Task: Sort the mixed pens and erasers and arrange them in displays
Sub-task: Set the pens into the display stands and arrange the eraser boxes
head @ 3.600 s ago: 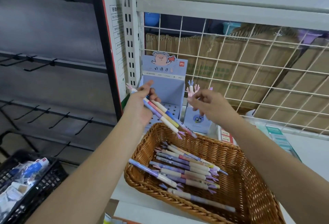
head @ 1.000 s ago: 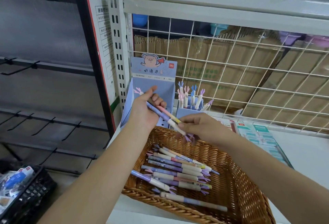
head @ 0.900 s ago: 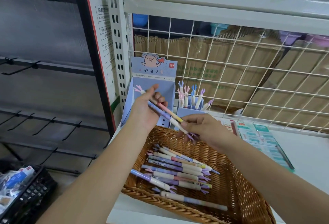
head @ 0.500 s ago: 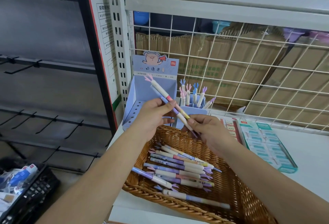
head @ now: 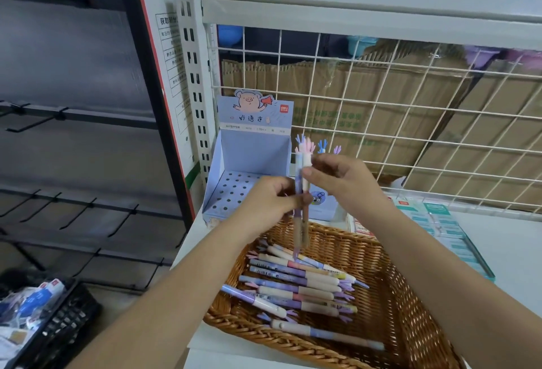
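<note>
Two pastel pens with hand-shaped toppers (head: 302, 169) upright over brown wicker basket (head: 390, 295); left hand (head: 272, 204) pinches barrels low, right hand (head: 340, 183) pinches them near top. Several standing pens (head: 322, 145) already in small blue holder (head: 322, 208) behind hands, near back edge of white shelf (head: 516, 257). About ten loose pens (head: 296, 280) lie in basket. Pale-blue cardboard display box (head: 234, 189) at back-left corner holds none. Teal eraser tray (head: 445, 222) along right side. Judgement: early, most sorting left.

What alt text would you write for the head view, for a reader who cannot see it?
Left hand and right hand hold a few pens upright over a basket of loose pens. Behind stand a blue display box and a pen holder, against a wire grid.
</note>
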